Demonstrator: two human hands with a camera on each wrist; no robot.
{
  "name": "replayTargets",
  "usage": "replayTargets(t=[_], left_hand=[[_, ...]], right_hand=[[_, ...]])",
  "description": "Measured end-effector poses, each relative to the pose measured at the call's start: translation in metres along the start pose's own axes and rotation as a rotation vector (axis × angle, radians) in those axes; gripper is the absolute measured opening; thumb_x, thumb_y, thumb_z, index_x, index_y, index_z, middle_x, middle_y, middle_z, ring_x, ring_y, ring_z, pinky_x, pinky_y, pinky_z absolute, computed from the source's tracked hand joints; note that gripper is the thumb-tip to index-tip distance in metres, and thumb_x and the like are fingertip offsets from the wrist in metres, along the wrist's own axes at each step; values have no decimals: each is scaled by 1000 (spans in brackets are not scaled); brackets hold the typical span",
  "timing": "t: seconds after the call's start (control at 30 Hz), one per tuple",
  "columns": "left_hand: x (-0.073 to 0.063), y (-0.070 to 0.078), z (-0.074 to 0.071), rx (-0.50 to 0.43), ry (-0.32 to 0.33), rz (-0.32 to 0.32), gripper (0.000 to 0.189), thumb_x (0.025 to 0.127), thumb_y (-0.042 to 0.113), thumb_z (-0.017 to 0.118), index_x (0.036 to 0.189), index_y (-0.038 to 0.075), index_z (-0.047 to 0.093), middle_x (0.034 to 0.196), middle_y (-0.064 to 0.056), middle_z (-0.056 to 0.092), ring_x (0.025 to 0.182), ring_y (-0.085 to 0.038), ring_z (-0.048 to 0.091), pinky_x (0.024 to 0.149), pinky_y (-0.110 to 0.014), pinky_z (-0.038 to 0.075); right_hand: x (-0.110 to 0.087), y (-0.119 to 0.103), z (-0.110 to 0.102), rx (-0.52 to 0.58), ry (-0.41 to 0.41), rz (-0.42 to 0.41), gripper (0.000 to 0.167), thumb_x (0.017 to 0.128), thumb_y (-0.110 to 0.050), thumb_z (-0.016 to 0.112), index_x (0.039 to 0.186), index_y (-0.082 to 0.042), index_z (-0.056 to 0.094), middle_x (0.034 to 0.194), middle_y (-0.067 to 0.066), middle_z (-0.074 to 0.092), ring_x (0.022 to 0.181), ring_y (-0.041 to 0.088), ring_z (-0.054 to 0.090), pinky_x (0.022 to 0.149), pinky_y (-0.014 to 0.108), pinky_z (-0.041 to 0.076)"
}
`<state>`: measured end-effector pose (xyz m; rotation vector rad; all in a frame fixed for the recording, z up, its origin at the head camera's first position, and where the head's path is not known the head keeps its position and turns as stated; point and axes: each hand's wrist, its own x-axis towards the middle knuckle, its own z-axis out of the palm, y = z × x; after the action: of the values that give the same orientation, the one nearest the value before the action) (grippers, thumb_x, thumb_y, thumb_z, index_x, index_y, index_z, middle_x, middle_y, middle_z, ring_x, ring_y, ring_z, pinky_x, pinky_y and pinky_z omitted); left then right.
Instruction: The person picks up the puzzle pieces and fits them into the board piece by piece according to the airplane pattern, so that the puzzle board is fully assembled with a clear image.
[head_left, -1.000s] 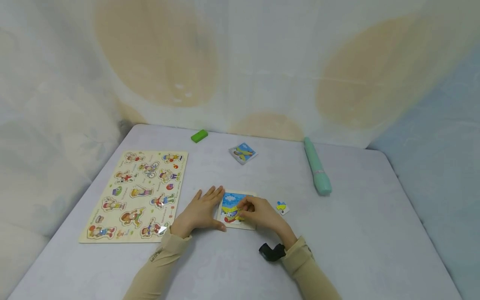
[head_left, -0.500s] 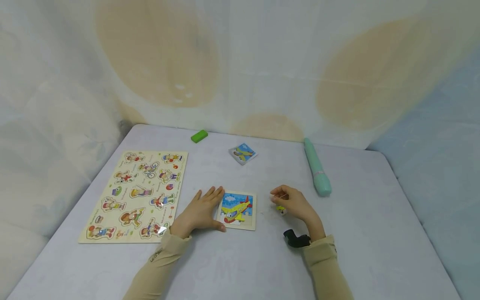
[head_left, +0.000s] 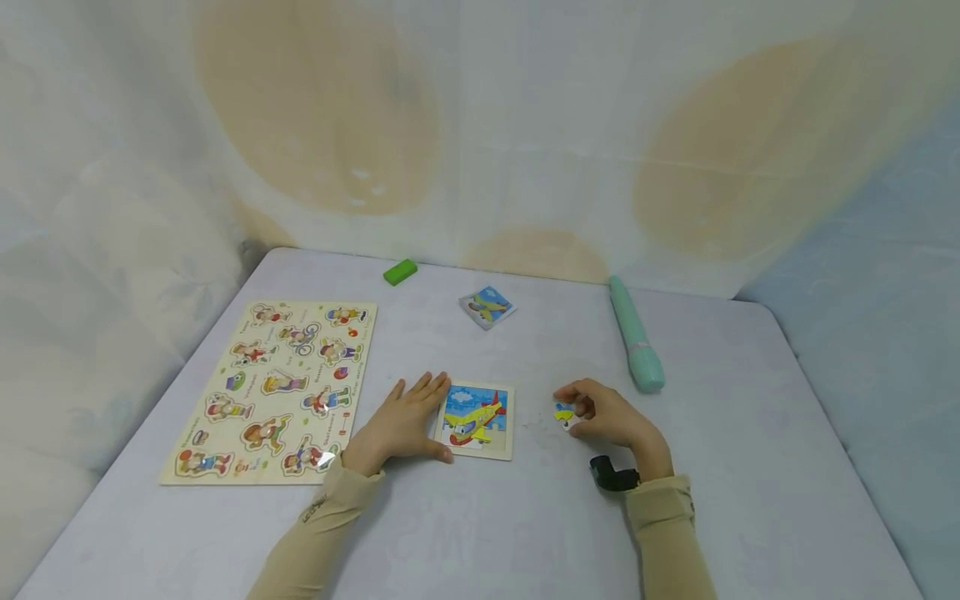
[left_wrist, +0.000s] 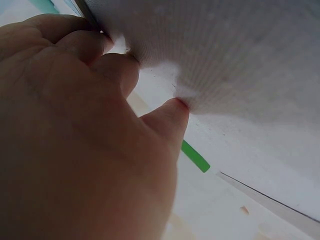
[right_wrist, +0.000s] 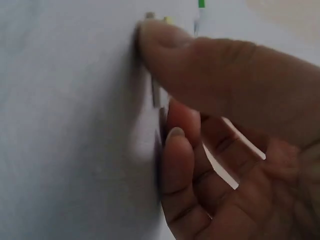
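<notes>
A small square airplane puzzle [head_left: 474, 417] in a pale wooden frame lies mid-table, with a patch of its picture at the lower right lacking the yellow and blue print. My left hand [head_left: 401, 429] rests along its left edge, fingers spread and thumb stretched out near the lower left corner. To the right of the frame, my right hand [head_left: 618, 423] has thumb and fingers around a yellow, blue and white puzzle piece [head_left: 563, 412]. Seen from the right wrist, the thumb [right_wrist: 175, 55] lies over the thin edge of that piece, low at the tabletop, and covers most of it.
A large wooden board [head_left: 225, 442] with cartoon figures lies at the left. Toward the back are a green block [head_left: 401, 272] and a small airplane picture card [head_left: 487, 307]. A mint-green tapered stick [head_left: 637, 342] lies at the back right. Patterned curtains surround the table.
My right hand has gone from the framed puzzle rightward to the loose piece, and its thumb and fingers have come around it. The left hand has kept its place.
</notes>
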<state>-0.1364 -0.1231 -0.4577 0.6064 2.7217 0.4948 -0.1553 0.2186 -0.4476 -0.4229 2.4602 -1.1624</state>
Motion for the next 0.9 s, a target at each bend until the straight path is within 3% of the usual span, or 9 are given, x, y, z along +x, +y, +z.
replayTargets(t=[0.23, 0.4, 0.53, 0.7, 0.9], left_hand=[[1, 0, -1, -2, 3, -5, 115, 65, 54, 83, 154, 8, 25, 162, -8, 20, 151, -31, 14, 121, -58, 8], [1, 0, 0, -5, 3, -3, 115, 65, 53, 83, 153, 7, 26, 162, -9, 21, 151, -31, 14, 120, -59, 9], [0, 0, -1, -2, 0, 0, 114, 66, 53, 83, 153, 7, 25, 162, -9, 20, 151, -31, 14, 121, -59, 9], [0, 1, -2, -8, 1, 0, 114, 66, 53, 83, 153, 8, 26, 162, -8, 21, 151, -30, 14, 121, -58, 9], [0, 1, -2, -12, -2, -3, 114, 66, 53, 83, 153, 8, 26, 162, -8, 21, 151, -30, 14, 121, -58, 8]], right_hand=[[3, 1, 4, -42, 59, 5, 39, 78, 3, 73, 115, -4, 63, 108, 12, 63, 92, 19, 52, 81, 27, 46], [6, -3, 8, 8, 125, 35, 30, 79, 5, 66, 108, -4, 65, 94, 9, 60, 85, 18, 53, 75, 25, 48], [9, -9, 11, 43, 148, 48, 26, 83, -1, 65, 109, -4, 65, 96, 11, 61, 83, 18, 55, 68, 24, 49], [12, -18, 18, 115, 121, 35, 23, 88, -6, 64, 110, -5, 65, 101, 12, 63, 81, 19, 57, 65, 26, 51], [17, -28, 33, 184, 35, -5, 22, 89, -6, 64, 111, -4, 64, 92, 9, 56, 73, 17, 56, 62, 26, 50]])
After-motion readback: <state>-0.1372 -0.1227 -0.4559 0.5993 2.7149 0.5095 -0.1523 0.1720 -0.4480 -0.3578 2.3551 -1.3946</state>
